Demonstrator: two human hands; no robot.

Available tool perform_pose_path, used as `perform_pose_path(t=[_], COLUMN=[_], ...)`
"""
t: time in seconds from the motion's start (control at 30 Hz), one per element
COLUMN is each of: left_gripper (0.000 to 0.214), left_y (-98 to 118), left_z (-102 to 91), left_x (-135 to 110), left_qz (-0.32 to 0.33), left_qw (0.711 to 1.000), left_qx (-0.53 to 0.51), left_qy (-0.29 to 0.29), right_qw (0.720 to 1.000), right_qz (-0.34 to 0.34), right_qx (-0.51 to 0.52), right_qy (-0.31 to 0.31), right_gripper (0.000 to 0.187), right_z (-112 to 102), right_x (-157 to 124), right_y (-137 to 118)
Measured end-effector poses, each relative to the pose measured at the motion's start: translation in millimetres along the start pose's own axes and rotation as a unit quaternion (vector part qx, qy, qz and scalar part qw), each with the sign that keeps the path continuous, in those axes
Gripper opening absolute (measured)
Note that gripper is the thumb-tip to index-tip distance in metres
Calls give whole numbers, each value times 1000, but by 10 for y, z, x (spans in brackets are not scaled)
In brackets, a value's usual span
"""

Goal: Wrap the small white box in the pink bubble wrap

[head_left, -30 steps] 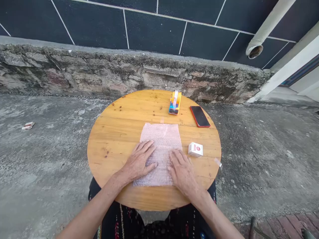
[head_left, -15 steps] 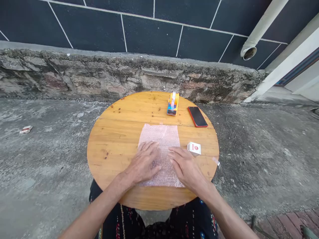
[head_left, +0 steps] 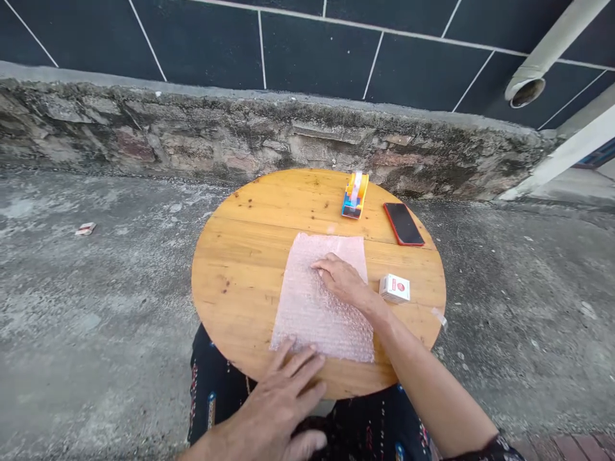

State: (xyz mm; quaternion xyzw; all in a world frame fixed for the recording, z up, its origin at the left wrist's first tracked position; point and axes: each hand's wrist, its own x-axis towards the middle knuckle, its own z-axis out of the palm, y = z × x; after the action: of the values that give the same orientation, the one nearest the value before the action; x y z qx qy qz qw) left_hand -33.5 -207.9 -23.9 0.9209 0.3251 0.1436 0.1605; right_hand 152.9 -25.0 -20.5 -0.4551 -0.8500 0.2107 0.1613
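A sheet of pink bubble wrap (head_left: 312, 307) lies flat on a round wooden table (head_left: 240, 269). My right hand (head_left: 341, 280) rests palm down on the upper right part of the sheet, fingers stretched out. My left hand (head_left: 283, 403) lies open at the table's near edge, its fingertips touching the sheet's lower edge. A small white box with a red mark (head_left: 394, 287) sits just right of the sheet, close to my right wrist.
At the table's far side stand a yellow and blue tape dispenser (head_left: 354, 194) and a dark phone in a red case (head_left: 403, 223). A strip of tape (head_left: 438, 316) hangs at the right rim. Rough concrete floor surrounds the table; a stone ledge and a white pipe (head_left: 542, 57) lie behind.
My left hand has slid back from the middle of the sheet to its near edge. My right hand has moved up and left across the sheet. The view shifted left.
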Motion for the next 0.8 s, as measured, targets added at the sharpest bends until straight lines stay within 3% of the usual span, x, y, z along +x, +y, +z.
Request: perform_pose_path(t=[0.1,0.2,0.3,0.37,0.5,0.6,0.73,0.8], left_gripper=[30,31,41,42,49,50,50,51], left_y=[-95,-377,-656,-749,-718,-643,-632,-653], left_z=[-148,-249,-233,-161,22,104,144,151], left_x=[63,385,723,860,921,902,905,920], left_qz=[-51,-89,-111,-115,-123,-137,-136,-135], left_qw=[995,984,986,988,984,980,978,977], left_qx=[11,36,51,59,92,109,121,132], left_qy=[86,149,118,90,85,96,99,94], right_qw=[1000,998,998,997,992,990,992,992], right_qz=[-15,-34,-31,-30,-12,2,4,13], right_qx=[23,41,7,-47,-129,-141,-113,-81], right_qy=[-7,20,60,50,9,21,47,93], right_gripper=[33,33,34,37,41,37,27,23], right_z=[-63,-157,-199,-175,-66,-37,-156,-284], right_x=[-25,-182,-471,-673,-952,-1093,-1333,-1459], right_y=[-46,-129,-213,-239,-193,-114,-18,40])
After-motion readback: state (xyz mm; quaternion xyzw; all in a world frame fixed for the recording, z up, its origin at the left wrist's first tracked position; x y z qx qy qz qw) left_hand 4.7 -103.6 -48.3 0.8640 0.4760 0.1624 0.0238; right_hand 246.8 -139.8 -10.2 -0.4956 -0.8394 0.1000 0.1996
